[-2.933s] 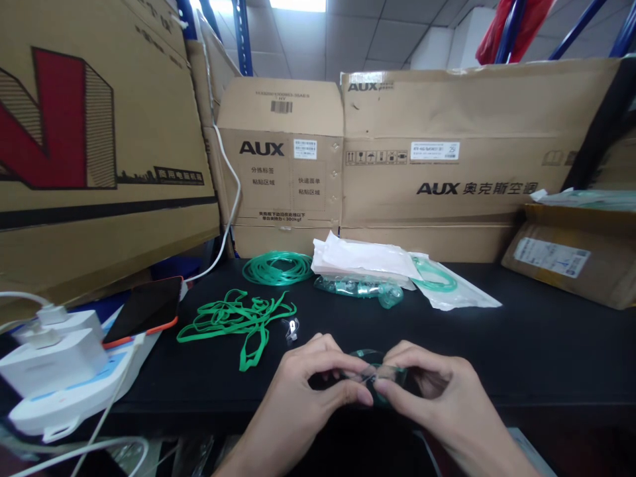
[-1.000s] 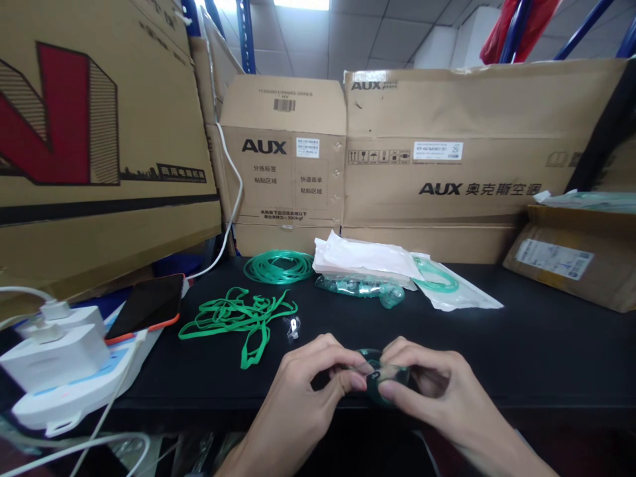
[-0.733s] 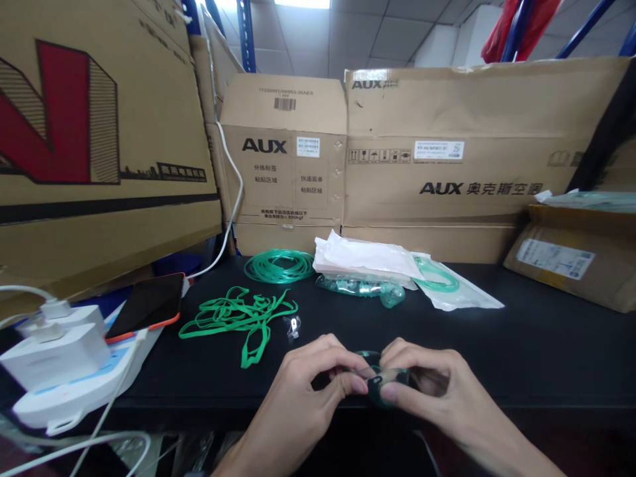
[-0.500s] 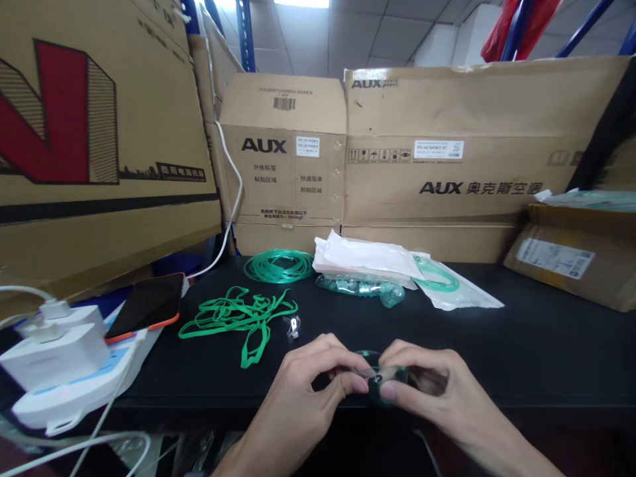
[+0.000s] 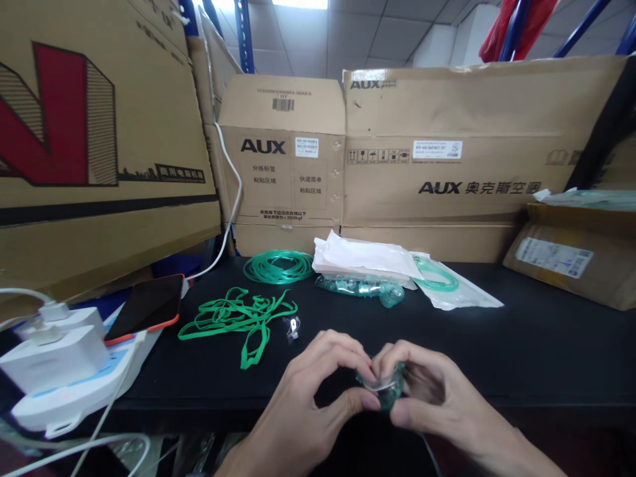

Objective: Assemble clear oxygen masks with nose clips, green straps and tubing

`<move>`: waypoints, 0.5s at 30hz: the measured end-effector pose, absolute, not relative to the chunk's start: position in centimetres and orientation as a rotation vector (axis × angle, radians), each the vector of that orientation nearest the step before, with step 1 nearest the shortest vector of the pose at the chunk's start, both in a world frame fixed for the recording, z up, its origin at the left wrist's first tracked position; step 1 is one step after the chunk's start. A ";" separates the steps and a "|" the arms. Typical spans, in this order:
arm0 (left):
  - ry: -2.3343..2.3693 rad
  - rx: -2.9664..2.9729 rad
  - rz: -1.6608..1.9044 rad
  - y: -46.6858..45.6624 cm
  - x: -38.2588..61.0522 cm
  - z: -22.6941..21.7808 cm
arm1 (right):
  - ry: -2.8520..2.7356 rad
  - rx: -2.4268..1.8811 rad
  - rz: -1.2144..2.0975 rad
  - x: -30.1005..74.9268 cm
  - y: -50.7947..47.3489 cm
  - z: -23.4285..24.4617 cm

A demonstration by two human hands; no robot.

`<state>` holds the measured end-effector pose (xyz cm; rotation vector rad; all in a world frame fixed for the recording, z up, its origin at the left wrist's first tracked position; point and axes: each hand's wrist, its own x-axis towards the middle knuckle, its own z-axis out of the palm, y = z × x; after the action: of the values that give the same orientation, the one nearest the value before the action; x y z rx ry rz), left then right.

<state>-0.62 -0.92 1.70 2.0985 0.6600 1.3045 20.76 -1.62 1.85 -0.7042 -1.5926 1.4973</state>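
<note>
Several green straps (image 5: 256, 318) are lying tangled on the bench (image 5: 517, 344); a small clear pc (image 5: 293, 327) is sitting just R of them. Nearer the front edge, L hand (image 5: 304, 391) is pinching a clear green part (image 5: 390, 395) w/ thumb + fingertips. That part is sitting btwn both hands, partly hidden; R hand (image 5: 450, 395) is gripping its R side, fingers curled.

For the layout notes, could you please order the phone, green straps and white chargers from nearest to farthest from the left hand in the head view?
1. Green straps, ahead and left
2. Phone, farther left
3. White chargers, far left
</note>
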 end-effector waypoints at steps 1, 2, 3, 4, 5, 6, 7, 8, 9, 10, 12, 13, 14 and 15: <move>0.653 2.086 1.299 -0.9 -0.6 1.7 | -1.591 -0.697 1.493 20.7 -1.6 1.8; 0.646 2.080 1.294 -1.0 -0.6 1.7 | -1.594 -0.694 1.485 20.6 -1.6 1.7; 0.636 2.078 1.287 -1.0 -0.6 1.7 | -1.596 -0.696 1.477 20.5 -1.6 1.7; 0.625 2.078 1.278 -1.0 -0.6 1.8 | -1.598 -0.694 1.474 20.5 -1.6 1.7; 0.614 2.080 1.268 -1.1 -0.7 1.8 | -1.600 -0.688 1.471 20.5 -1.6 1.7; 0.605 2.086 1.254 -1.1 -0.7 1.9 | -1.603 -0.678 1.471 20.5 -1.6 1.7; 0.604 2.089 1.240 -1.1 -0.7 2.0 | -1.606 -0.666 1.471 20.6 -1.6 1.7; 0.600 2.092 1.230 -1.1 -0.7 2.0 | -1.609 -0.649 1.471 20.6 -1.6 1.8; 0.596 2.092 1.222 -1.2 -0.7 2.1 | -1.611 -0.630 1.470 20.6 -1.5 1.8; 0.593 2.091 1.214 -1.2 -0.7 2.1 | -1.614 -0.606 1.472 20.6 -1.5 1.8; 0.591 2.086 1.203 -1.2 -0.7 2.2 | -1.616 -0.557 1.467 20.6 -1.5 1.7; 0.594 2.086 1.202 -1.3 -0.7 2.2 | -1.615 -0.541 1.460 20.6 -1.4 1.7; 0.600 2.089 1.201 -1.3 -0.7 2.2 | -1.613 -0.530 1.454 20.6 -1.4 1.6; 0.609 2.092 1.203 -1.4 -0.7 2.2 | -1.612 -0.526 1.448 20.5 -1.4 1.6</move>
<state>-0.73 -1.38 2.16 2.0917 0.6092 1.2033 20.53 -1.38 1.57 -0.5255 -1.6118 1.4484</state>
